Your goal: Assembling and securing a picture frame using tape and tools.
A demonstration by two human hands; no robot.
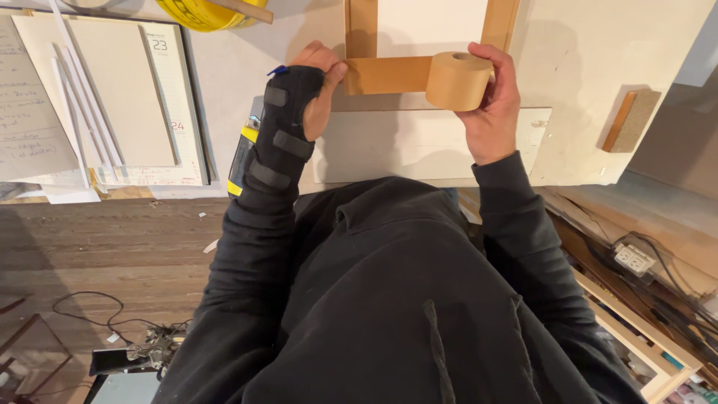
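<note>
On table (224, 60), near edge: left hand (318, 86), in black brace (280, 131), presses tape strip (385, 75) flat, fingers together. Right hand (493, 101) grips tape roll (458, 81) just beside it. Beyond: taped sheet (430, 26), yellow tub (198, 13).

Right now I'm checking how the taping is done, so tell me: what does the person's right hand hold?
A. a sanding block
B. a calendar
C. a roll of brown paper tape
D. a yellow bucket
C: the right hand grips the roll of brown paper tape, its strip stretched along the lower edge of the white sheet, while the left hand, in a black wrist brace, presses the strip's other end down.
</note>
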